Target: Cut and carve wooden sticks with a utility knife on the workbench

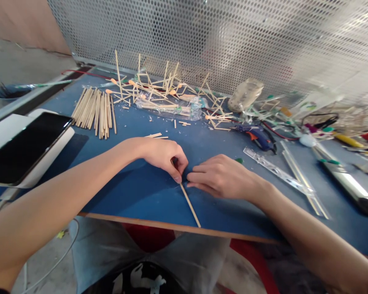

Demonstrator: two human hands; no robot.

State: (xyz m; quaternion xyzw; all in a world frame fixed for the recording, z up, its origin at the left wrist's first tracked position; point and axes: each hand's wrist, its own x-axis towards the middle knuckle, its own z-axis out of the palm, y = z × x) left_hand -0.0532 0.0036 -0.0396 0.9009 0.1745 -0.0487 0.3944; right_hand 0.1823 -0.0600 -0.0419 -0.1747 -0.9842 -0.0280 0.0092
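Note:
A thin wooden stick [190,205] slants across the blue tabletop, its near end by the front edge. My left hand [165,157] pinches its far end between thumb and bent fingers. Just to the right, my right hand [221,175] has its fingers drawn together and pointing toward the left fingertips, with a small gap between the hands. Whatever the right fingers may hold is hidden. Behind the left wrist lie a few short stick pieces [156,135].
A sheaf of sticks [95,110] lies at back left, near a phone [27,143]. Glued stick frames [159,87] line the mesh screen [184,32]. To the right are a glue gun [257,136], a clear ruler [276,171] and a box cutter [346,179].

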